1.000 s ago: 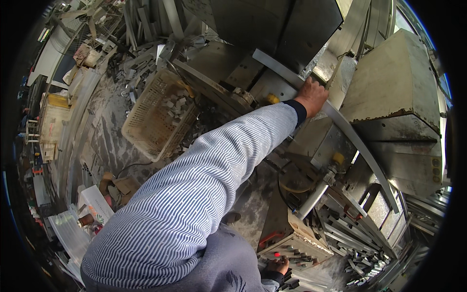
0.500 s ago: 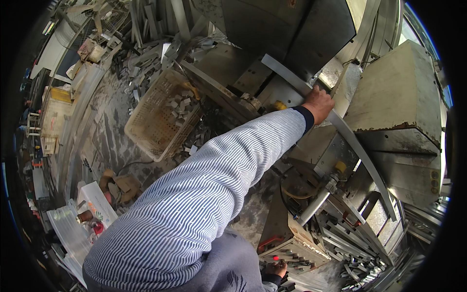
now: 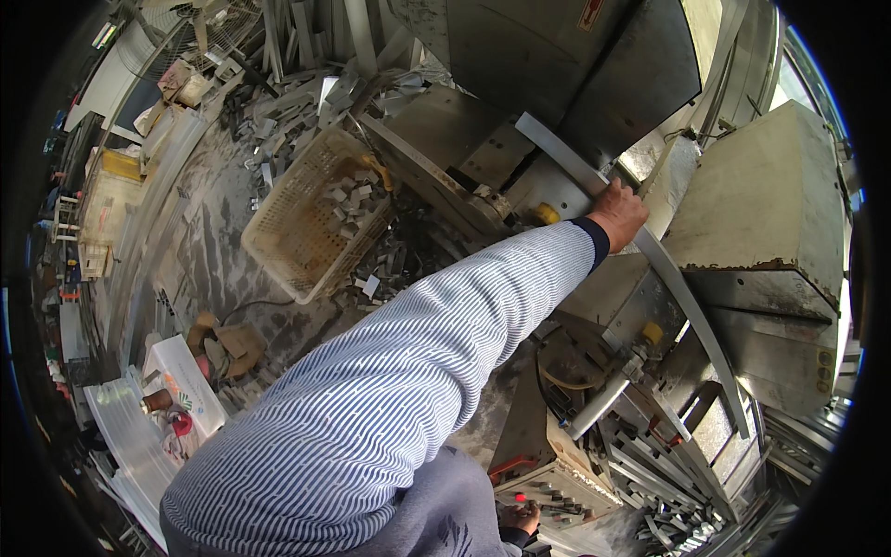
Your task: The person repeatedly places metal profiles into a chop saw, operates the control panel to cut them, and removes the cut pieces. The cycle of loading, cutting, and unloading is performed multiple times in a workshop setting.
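Note:
My left hand (image 3: 619, 215) is closed over a long silvery metal bar (image 3: 676, 283), gripping it from above at the machine. The bar's far end lies on the machine's metal bed (image 3: 549, 190), by a dark slot and under a large grey housing (image 3: 566, 60). Its other end slants down to the right, past a pale box-shaped housing (image 3: 756, 204). Low in the picture, my right hand (image 3: 522, 518) rests at a control box (image 3: 557, 497) with several knobs and a lit red button (image 3: 520, 498). Its fingers are small and partly hidden, so their grip is unclear.
A plastic basket (image 3: 269, 232) holding small cut metal pieces stands left of the machine. Offcuts (image 3: 311, 107) are heaped behind it. A metal cylinder (image 3: 599, 406) juts out below the bed, and metal strips (image 3: 650, 464) lie beside the control box. At left sits a white box (image 3: 184, 376).
The view has shifted slightly, so the machine and basket appear a little lower and further right. My left hand keeps its grip on the metal bar, and my right hand stays at the control box.

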Tool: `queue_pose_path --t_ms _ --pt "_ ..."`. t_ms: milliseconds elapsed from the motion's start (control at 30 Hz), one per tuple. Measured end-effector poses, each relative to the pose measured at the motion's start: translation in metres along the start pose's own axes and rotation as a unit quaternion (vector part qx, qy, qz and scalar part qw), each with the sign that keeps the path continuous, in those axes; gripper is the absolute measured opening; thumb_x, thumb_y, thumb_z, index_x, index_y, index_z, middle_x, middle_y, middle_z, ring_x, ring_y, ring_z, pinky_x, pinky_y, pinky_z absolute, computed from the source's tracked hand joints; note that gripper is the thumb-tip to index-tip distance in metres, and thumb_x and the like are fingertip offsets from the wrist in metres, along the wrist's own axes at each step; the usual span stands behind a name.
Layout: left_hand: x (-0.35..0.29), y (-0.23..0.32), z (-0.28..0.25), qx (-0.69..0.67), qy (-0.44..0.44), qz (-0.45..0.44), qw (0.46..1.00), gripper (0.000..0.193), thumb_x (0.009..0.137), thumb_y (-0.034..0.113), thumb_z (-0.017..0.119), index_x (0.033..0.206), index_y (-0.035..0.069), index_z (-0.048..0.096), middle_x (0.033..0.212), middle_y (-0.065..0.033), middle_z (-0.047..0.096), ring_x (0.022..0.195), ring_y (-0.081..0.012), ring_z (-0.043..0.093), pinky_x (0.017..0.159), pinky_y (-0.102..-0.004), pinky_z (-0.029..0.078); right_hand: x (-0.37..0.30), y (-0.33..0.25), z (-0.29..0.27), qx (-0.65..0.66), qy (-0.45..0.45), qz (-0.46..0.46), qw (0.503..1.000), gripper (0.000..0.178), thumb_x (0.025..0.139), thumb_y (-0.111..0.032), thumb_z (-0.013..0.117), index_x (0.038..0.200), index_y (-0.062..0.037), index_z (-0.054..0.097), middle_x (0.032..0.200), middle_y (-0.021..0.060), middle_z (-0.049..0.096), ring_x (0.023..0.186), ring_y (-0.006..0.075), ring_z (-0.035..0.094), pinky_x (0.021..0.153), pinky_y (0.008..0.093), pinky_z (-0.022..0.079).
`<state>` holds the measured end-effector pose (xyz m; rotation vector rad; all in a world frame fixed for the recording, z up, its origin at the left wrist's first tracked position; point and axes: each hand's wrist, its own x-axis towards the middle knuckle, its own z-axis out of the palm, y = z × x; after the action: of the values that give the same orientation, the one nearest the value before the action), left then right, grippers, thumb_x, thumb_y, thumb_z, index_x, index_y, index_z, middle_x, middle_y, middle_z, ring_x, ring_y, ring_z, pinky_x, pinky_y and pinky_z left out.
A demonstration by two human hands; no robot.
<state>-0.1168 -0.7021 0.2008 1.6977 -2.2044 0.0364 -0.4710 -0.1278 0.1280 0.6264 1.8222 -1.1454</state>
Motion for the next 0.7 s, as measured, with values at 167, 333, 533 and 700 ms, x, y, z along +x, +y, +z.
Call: queue_pose_path --t_ms 167,333,533,700 --pt "0.001 0.0 -0.002 0.006 -0.002 -0.005 1.0 0.017 0.081 0.014 0.05 0.086 0.016 0.066 0.087 -0.0047 0.065 0.091 -0.0215 0.059 0.091 -0.04 0.033 -0.013 -0.003 0.005 -0.013 0.021 -0.027 0.999 0.011 0.081 -0.026 0.055 0.081 -0.016 0.057 0.065 -0.0042 0.047 0.048 0.0116 0.039 0.049 0.0281 0.038" --pt "-0.001 0.002 -0.008 0.007 -0.009 -0.003 1.0 0.014 0.078 0.016 0.055 0.084 0.015 0.067 0.086 -0.0062 0.065 0.091 -0.0222 0.06 0.089 -0.0378 0.034 -0.008 0.005 -0.008 -0.166 -0.024 -0.173 0.971 0.014 0.081 -0.027 0.054 0.086 -0.0142 0.057 0.075 -0.0028 0.05 0.053 0.0121 0.042 0.052 0.0286 0.04" --pt "0.001 0.003 -0.013 0.014 -0.048 -0.002 0.999 0.015 0.077 0.016 0.056 0.087 0.014 0.068 0.088 -0.0077 0.066 0.092 -0.0231 0.061 0.092 -0.0377 0.035 -0.001 0.002 0.001 0.061 -0.041 0.008 0.997 0.014 0.08 -0.025 0.053 0.076 -0.0128 0.056 0.06 -0.0032 0.049 0.057 0.0125 0.049 0.056 0.0275 0.042" --pt "0.002 0.002 -0.017 0.021 -0.072 0.003 0.997 0.017 0.078 0.016 0.056 0.09 0.014 0.068 0.091 -0.008 0.067 0.095 -0.0235 0.062 0.094 -0.0381 0.036 -0.007 0.005 0.004 0.118 -0.046 0.024 0.992 0.023 0.084 -0.03 0.051 0.071 -0.0124 0.057 0.053 -0.0003 0.051 0.055 0.0165 0.054 0.058 0.033 0.046"
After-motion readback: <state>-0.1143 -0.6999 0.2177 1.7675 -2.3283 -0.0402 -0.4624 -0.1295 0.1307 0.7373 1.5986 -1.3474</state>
